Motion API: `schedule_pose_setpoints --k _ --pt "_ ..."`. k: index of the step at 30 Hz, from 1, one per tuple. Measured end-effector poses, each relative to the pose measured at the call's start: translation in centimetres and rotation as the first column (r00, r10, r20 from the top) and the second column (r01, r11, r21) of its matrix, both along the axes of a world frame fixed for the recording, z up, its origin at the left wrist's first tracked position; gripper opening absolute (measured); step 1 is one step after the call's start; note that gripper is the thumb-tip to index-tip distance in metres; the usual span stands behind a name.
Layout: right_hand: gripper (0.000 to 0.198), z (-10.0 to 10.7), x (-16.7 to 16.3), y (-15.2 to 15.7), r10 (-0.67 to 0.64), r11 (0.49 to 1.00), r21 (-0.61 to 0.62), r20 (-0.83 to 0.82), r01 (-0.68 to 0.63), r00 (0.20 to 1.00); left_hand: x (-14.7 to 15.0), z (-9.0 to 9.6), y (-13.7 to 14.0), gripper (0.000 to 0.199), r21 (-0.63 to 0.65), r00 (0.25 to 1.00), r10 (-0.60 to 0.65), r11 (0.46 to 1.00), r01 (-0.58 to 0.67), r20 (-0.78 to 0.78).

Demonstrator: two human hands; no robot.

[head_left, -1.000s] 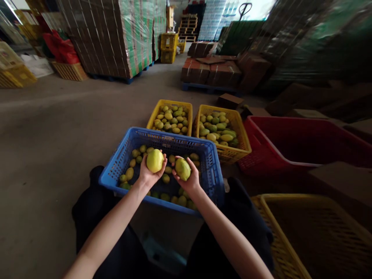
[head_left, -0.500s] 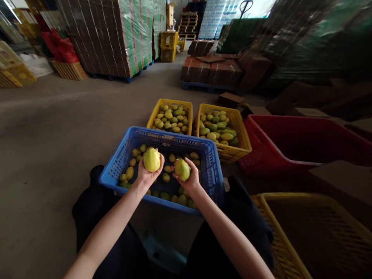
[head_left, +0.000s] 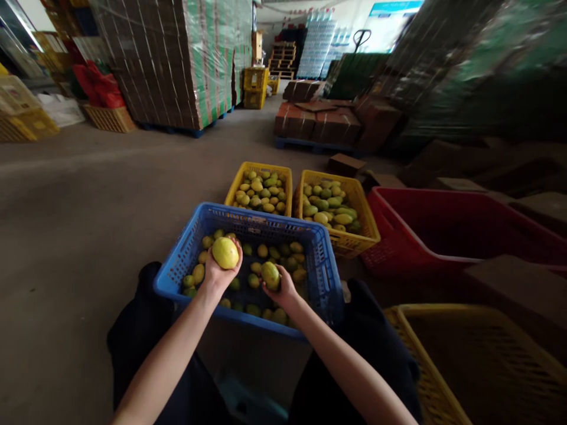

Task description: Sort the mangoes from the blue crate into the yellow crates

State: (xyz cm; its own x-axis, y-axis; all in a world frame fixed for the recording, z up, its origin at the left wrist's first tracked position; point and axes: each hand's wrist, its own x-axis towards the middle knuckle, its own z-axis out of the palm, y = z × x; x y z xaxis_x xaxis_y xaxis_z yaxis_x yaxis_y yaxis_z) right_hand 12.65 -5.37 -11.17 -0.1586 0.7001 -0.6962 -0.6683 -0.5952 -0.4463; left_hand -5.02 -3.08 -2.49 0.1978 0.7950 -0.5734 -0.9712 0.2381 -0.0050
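My left hand (head_left: 217,276) is wrapped around a large, smooth yellow fruit (head_left: 225,252), its kind not certain. A smaller green-yellow fruit (head_left: 270,275) with darker patches sits in my right hand (head_left: 287,293), fingers curled about its side. Both hands are over a blue plastic crate (head_left: 321,236) with slotted walls. Several similar yellow and green fruits (head_left: 198,273) lie loosely in it, leaving parts of its dark floor showing. My hands and forearms cover some of them.
Behind the blue crate, two yellow crates (head_left: 287,177) hold many such fruits. To the right are a large red bin (head_left: 376,236) and a near yellow crate (head_left: 423,360). Wrapped carton stacks (head_left: 155,65) and strapped flat cardboard (head_left: 316,123) stand farther back.
My right hand has lowered, moved slightly left and turned its fruit. My left hand has shifted a little left with the yellow fruit. The whole view has tilted upward slightly.
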Motion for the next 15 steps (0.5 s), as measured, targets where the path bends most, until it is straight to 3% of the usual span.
schedule_pose_setpoints --k 3,5,7,12,15 --pt "0.02 -0.3 -1.0 -0.6 0.04 0.989 -0.146 0.101 -0.025 0.994 -1.5 0.3 0.1 0.033 -0.03 1.0 0.015 0.999 -0.016 -0.007" --pt "0.018 0.3 -1.3 0.4 0.036 0.986 -0.169 0.176 -0.006 0.984 -2.5 0.4 0.2 0.031 -0.043 0.999 0.031 0.999 -0.032 -0.022" --pt "0.02 1.9 -1.0 3.2 -0.02 0.993 -0.111 0.247 0.049 0.969 -3.5 0.4 0.2 0.031 -0.048 0.999 0.045 0.998 -0.046 -0.028" --pt "0.025 7.4 0.4 12.9 -0.204 0.972 0.185 0.362 0.144 0.91 -5.1 0.3 -0.3 0.03 -0.051 0.996 0.084 0.995 -0.085 -0.016" --pt "0.027 7.9 0.5 13.8 -0.176 0.97 0.231 0.444 0.077 0.879 -5.7 0.1 -0.8 0.029 -0.069 0.996 0.084 0.994 -0.084 -0.002"
